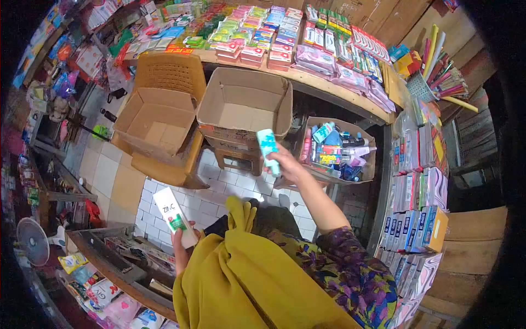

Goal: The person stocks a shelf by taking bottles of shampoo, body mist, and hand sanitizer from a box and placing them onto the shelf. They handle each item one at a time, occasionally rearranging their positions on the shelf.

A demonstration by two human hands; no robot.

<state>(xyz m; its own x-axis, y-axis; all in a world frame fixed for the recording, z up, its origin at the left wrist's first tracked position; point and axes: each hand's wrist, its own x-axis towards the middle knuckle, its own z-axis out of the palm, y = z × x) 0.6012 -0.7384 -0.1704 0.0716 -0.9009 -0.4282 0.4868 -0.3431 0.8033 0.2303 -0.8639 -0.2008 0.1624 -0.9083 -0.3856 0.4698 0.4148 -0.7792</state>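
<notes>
My left hand point(185, 241) is wrapped round the lower end of a white bottle point(171, 213) with ZINC lettering and a green label. My right hand point(285, 163) holds a light green and teal bottle point(267, 143) upright by its lower part, in front of an open cardboard box point(244, 131). To the right of that hand, a carton point(312, 172) is filled with several bottles and tubes. Another open cardboard box point(156, 118) rests on a brown chair point(164, 174) at the left. Both open boxes show bare bottoms.
A wooden counter point(350, 98) carries rows of small boxed goods and packets. Stacked books point(402, 230) line the right side, near a basket point(421, 88) of coloured sticks. A wooden bench point(104, 255) and shelves with packets stand at the left. White tiles point(230, 183) cover the floor.
</notes>
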